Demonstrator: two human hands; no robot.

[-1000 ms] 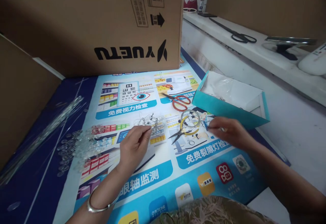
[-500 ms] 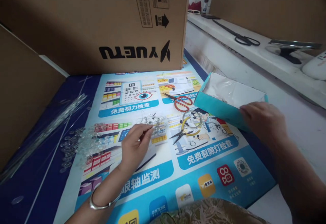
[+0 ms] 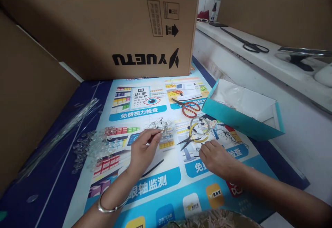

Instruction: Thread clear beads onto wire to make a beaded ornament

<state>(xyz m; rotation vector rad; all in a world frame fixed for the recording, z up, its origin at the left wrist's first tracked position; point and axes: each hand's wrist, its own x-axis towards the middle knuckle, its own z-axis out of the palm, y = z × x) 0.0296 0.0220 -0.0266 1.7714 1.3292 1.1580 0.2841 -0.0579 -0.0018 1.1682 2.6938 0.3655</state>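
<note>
Nearest the camera, the left forearm carries a silver bangle (image 3: 110, 205) at the wrist. The left hand (image 3: 142, 150) lies on the printed poster (image 3: 160, 183) that covers the worktop, its thumb and forefinger pressed together in a pinching grip on a thin wire piece (image 3: 158, 133) at the edge of a small tangle of wire pieces (image 3: 158, 124). The right hand (image 3: 216, 157) rests palm down on the poster, well apart from the left, fingers loosely spread and holding nothing; its fingertips lie just beside the yellow-handled pliers (image 3: 193, 137), and I cannot tell whether they touch them. A ring of wire (image 3: 200, 123) lies on the pliers' handles.

To the left of the left hand sits a heap of clear beads (image 3: 97, 145), and farther left a bundle of clear rods (image 3: 59, 131) lies aslant on the dark blue cloth. Beyond the pliers are red-handled scissors (image 3: 189, 107). Right of these stands an open teal box (image 3: 241, 112) with a white lining. At the back, a large cardboard carton (image 3: 116, 27) stands on the poster's far edge, and black scissors (image 3: 249, 43) lie on the white ledge beyond.
</note>
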